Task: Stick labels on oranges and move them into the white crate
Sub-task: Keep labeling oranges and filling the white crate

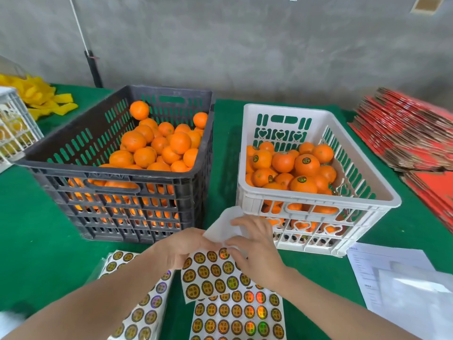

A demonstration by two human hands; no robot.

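A black crate (115, 192) at the left holds several unlabelled oranges (180, 142). The white crate (318, 200) at the right holds several oranges (307, 164) with round gold labels. In front of both crates my left hand (182, 246) and my right hand (255, 244) hold up a sheet of round gold labels (213, 273). The sheet's bare white top part is folded back between my fingers. My right thumb and fingers pinch the sheet near its top row of labels.
More label sheets lie on the green table, one below my hands (237, 317) and one under my left forearm (137, 312). White papers (402, 285) lie at the right. Red flattened cartons (407, 128) are stacked far right; yellow foam nets (41, 96) far left.
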